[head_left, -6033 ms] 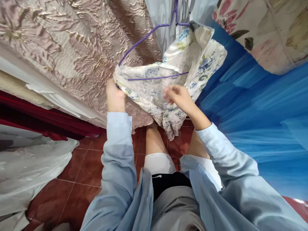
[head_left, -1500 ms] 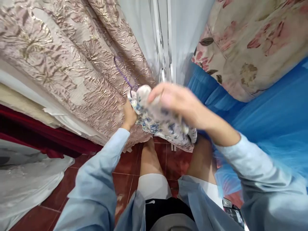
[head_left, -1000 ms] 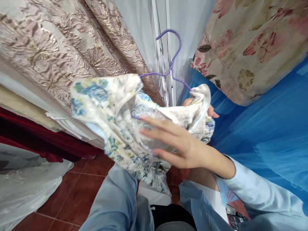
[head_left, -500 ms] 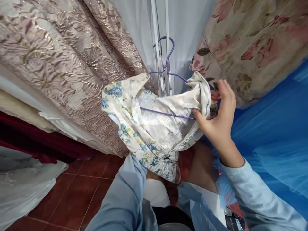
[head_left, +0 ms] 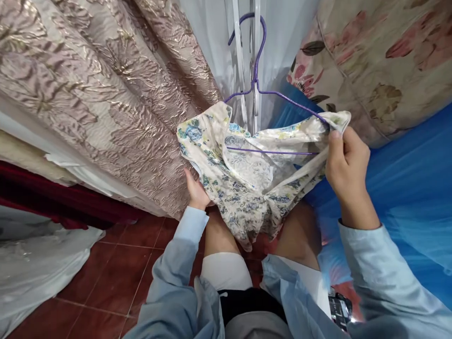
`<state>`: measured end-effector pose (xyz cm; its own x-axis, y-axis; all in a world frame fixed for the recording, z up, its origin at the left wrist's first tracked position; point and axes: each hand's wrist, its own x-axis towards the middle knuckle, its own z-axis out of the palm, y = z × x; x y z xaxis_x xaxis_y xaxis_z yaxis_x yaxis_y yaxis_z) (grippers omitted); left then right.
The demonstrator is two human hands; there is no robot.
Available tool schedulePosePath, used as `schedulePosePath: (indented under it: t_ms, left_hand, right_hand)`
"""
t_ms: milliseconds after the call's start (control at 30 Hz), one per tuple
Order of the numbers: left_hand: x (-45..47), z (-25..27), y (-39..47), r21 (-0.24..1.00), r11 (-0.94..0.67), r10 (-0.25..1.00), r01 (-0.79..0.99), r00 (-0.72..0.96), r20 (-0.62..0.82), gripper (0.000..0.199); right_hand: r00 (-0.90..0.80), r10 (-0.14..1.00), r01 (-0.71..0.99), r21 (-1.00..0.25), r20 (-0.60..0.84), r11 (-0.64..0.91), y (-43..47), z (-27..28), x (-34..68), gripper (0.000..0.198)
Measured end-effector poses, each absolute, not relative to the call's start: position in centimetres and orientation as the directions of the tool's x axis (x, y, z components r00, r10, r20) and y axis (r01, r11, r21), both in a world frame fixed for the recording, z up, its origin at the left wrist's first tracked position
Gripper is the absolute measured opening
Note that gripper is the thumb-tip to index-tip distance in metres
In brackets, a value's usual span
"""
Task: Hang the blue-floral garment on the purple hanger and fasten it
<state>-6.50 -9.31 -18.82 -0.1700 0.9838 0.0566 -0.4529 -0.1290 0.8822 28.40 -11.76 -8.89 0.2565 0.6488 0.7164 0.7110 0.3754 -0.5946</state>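
Your floral garment point(head_left: 240, 188), mid-frame, now spreads wide: its bunched shoulder point(head_left: 339, 118) is drawn out along the purple hanger point(head_left: 256, 87), so it likely sits better. Your right hand's point(head_left: 349, 165) fingers pinch that shoulder; your left hand's point(head_left: 197, 190) grip is hidden, so I cannot tell.

Looks like clothing shop or garment storeroom; cannot tell which. Signs: embossed pink fabric point(head_left: 141, 108), dark red cloth point(head_left: 42, 197), flower-print cloth point(head_left: 381, 61) and blue gauzy fabric point(head_left: 406, 202) hanging close on both sides; patterned garment point(head_left: 243, 183) on purple hanger point(head_left: 255, 81); whitish sheet point(head_left: 42, 263) low at left; red tiled floor point(head_left: 109, 268) beneath.
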Motion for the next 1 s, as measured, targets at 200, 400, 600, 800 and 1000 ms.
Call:
schedulePosePath:
  t_ms: [200,400,600,800,1000]
  left_hand:
    - [-4.7,-19.5,-9.3,0.951,-0.131,0.963,-0.279,-0.263,0.056,0.056]
    - [-2.0,-20.6,-8.7,0.957,-0.21,0.952,-0.202,-0.265,0.153,0.048]
    - [-3.3,-21.6,-8.8,0.972,-0.206,0.934,-0.111,-0.317,0.161,0.047]
    - [-3.2,-21.8,-9.1,0.96,-0.279,0.905,0.029,-0.327,0.273,0.042]
    - [-2.4,-21.5,-9.4,0.957,-0.276,0.901,0.089,-0.322,0.29,0.043]
  right_hand:
    - [0.249,0.464,0.781,-0.46,0.85,0.423,-8.6,-7.6,26.4,0.041]
    - [0.166,0.475,0.62,-0.466,0.864,0.631,-4.6,-6.4,17.3,0.049]
    - [0.12,0.593,0.434,-0.579,0.796,0.69,-8.0,-10.9,14.0,0.05]
    - [0.417,0.706,0.519,-0.788,0.573,0.333,-15.8,-23.5,16.4,0.038]
    - [0.369,0.926,0.526,-0.84,0.085,-0.133,-14.9,-27.1,15.9,0.043]
